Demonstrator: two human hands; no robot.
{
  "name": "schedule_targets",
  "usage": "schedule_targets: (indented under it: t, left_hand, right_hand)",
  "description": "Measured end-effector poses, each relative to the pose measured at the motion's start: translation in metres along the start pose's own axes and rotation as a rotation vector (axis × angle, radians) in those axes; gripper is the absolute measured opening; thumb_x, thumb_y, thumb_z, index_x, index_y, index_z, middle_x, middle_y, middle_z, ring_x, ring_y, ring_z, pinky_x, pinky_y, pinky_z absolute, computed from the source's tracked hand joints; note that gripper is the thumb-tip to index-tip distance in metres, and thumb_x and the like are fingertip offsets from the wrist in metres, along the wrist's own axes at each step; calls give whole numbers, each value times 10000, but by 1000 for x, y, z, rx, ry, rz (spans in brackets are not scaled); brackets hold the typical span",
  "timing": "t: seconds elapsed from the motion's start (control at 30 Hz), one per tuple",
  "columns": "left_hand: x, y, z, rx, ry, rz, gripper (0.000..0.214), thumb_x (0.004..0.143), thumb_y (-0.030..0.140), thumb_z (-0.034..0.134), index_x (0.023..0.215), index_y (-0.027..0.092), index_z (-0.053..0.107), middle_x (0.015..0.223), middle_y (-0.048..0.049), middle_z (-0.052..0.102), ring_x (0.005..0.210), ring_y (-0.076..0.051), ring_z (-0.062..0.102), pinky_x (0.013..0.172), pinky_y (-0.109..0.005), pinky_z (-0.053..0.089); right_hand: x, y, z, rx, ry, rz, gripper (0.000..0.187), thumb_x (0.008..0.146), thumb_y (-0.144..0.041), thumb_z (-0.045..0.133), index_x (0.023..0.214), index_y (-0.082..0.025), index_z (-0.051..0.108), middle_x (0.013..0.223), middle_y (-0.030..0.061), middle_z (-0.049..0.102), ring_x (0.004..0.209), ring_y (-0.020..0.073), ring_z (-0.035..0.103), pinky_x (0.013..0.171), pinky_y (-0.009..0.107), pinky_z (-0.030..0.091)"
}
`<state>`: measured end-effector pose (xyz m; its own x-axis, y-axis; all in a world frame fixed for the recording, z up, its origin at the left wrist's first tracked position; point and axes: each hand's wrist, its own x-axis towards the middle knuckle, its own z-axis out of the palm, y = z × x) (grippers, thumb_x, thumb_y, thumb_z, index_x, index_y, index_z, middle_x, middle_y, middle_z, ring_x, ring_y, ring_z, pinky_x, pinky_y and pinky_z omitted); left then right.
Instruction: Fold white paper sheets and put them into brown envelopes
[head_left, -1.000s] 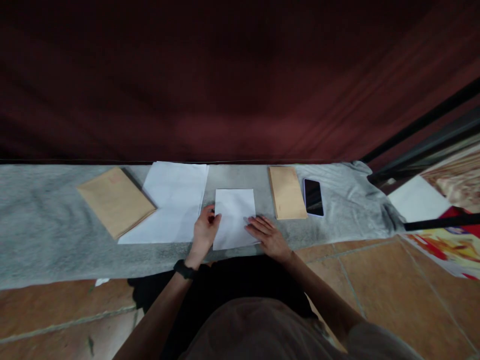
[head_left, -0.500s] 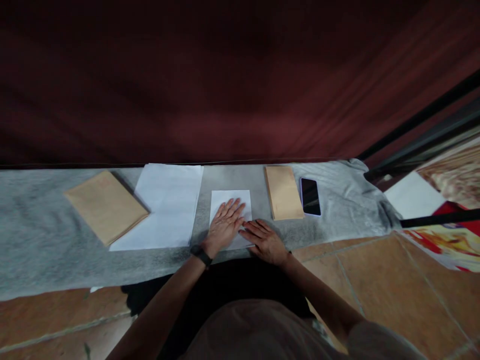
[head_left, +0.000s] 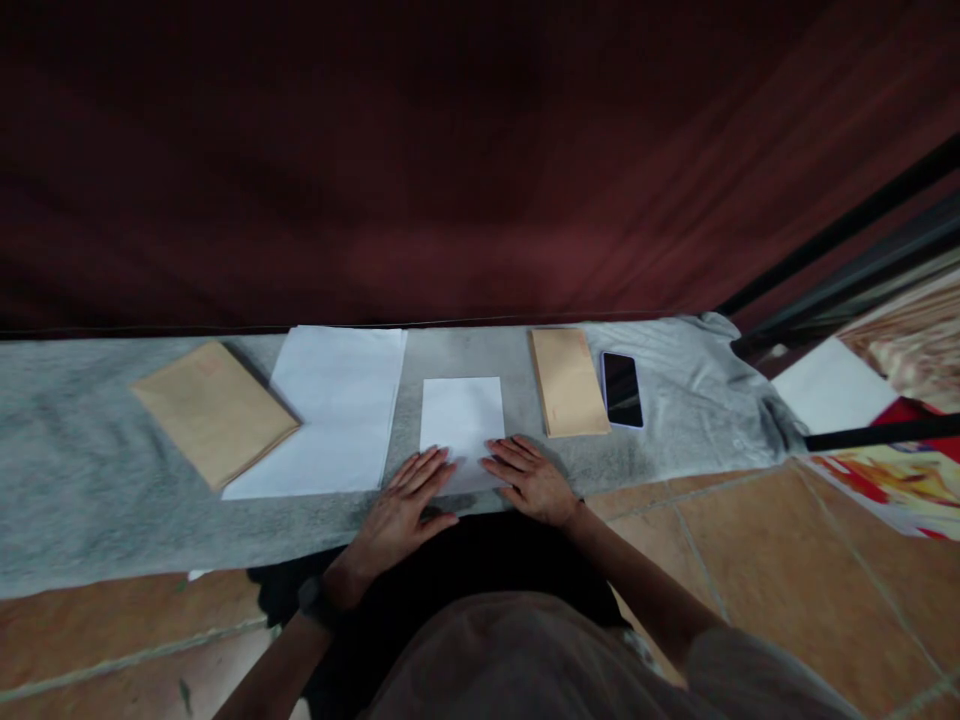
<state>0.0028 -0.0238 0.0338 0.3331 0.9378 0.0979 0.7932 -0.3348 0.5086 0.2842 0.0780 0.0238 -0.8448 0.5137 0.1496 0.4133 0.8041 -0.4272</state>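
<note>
A white sheet of paper [head_left: 463,412], which looks folded, lies flat in front of me on the grey cloth. My left hand [head_left: 405,503] rests at its near left corner, fingers stretched out and the thumb apart. At the near right edge of the sheet lies my right hand [head_left: 531,480], its fingers spread and the fingertips on the paper. Neither hand grips anything. Left of the sheet is a stack of larger white paper [head_left: 341,410]. To its right lies a stack of brown envelopes [head_left: 571,382].
More brown envelopes [head_left: 214,412] lie at an angle over the left part of the large paper stack. A phone [head_left: 622,390] sits beside the right envelopes. The grey cloth [head_left: 90,460] covers a narrow surface against a dark red curtain [head_left: 450,180]. Tiled floor [head_left: 787,540] shows below.
My left hand has slid off the middle of the white sheet, toward me and to the left, to its near corner. The right hand has stayed almost in place.
</note>
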Motion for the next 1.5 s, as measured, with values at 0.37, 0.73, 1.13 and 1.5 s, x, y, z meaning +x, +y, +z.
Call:
schedule_targets:
  t: [0.37,0.73,1.13,1.5]
  left_hand:
    - [1,-8,3,194,17,12,707,855,28,415,1532,227,447,1624,-60,411,1521,-224,339,1230,-450,369]
    - [-3,-16,6,159,42,39,626,877,135,538,1495,229,498,1609,-88,432,1499,-266,384,1207,-492,401]
    - [-1,-14,-3,164,60,43,684,868,103,518,1534,233,435,1640,-75,382,1516,-261,351,1198,-469,417]
    - [-3,-28,8,324,31,170,625,913,147,497,1527,254,447,1594,-59,464,1472,-236,428,1225,-475,359]
  right_hand:
    - [5,14,-18,231,-37,20,539,928,-33,459,1386,-266,623,1470,41,603,1403,175,518,1218,458,396]
    - [91,-21,9,-93,-28,-44,448,1054,-381,507,1474,-227,526,1606,75,438,1502,249,371,1262,481,296]
    - [111,34,-1,-187,95,263,449,1057,-343,491,1476,-186,529,1609,125,419,1497,291,373,1245,541,284]
    - [130,-13,29,-204,44,-33,438,1067,-388,474,1479,-247,515,1612,51,432,1476,226,403,1255,450,282]
